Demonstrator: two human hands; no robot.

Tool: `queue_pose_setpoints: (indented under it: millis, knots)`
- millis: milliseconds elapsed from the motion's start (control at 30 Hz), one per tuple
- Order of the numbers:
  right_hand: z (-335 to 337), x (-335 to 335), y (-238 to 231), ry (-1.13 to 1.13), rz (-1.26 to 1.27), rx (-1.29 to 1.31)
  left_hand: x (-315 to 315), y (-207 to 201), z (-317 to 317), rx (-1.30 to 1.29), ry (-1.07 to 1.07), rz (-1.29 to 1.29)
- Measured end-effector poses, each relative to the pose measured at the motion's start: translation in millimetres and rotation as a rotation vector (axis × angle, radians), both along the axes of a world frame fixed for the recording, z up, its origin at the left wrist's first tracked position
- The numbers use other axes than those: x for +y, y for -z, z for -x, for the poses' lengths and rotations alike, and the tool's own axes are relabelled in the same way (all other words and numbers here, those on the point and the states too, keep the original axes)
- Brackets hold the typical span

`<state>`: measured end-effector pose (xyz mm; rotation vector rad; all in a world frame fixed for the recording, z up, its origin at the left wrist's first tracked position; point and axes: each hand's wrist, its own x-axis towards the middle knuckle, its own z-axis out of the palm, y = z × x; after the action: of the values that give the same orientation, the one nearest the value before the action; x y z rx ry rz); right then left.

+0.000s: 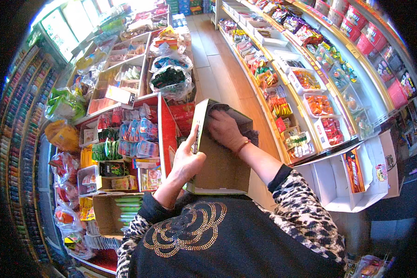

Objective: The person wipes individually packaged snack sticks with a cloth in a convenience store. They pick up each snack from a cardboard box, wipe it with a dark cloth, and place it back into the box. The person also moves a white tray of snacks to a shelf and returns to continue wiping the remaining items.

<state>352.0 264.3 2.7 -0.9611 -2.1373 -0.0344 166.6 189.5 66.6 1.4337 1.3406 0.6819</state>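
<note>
An open cardboard box [217, 173], brown inside with a pale green-white outer side, is held close in front of my body. My left hand [186, 160] grips its left wall, the thumb toward the inside and a finger stretched up along the outside. Reaching in from the right, my right hand [225, 129] is at the far end of the box. Its fingers are curled against dark crumpled material [216, 107] there; what they hold, if anything, is hidden. A thin red band circles the right wrist.
Bins of small packets [139, 132] stand close on the left, beside a red-sided divider [167, 129]. Shelves with snack trays [306, 78] line the right. A white divided carton [336, 197] sits at lower right. A wooden-looking floor aisle [227, 65] runs ahead.
</note>
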Motion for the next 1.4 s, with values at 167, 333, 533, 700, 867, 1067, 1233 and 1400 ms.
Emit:
queue_pose_setpoints:
  millis: [167,333,533,700,867,1067,1233,1400]
  knots:
    - [-32,-31,6,0.35,0.145,0.0,-2,8,3,0.079,0.012,-0.205]
    - [-54,-29,24,0.635,0.699,-0.115,-10,5,0,0.205,0.079,-0.269]
    - [-9,-85,20,-0.046,1.076,-0.248,-13,-5,5,0.346,0.031,-0.35]
    - [11,-71,-5,0.172,1.069,0.517,-12,-2,17,0.315,0.018,-0.361]
    - [38,-19,-9,0.269,0.312,0.553,-6,9,21,0.141,0.071,-0.484]
    - [111,-94,17,-0.208,0.875,0.591,4,20,39,0.068,-0.164,-0.623]
    - [67,-65,5,-0.546,1.061,-0.152,4,25,47,0.11,-0.074,-0.622]
    - [22,-33,-32,-0.006,0.852,-0.788,3,18,45,0.203,-0.163,-0.803]
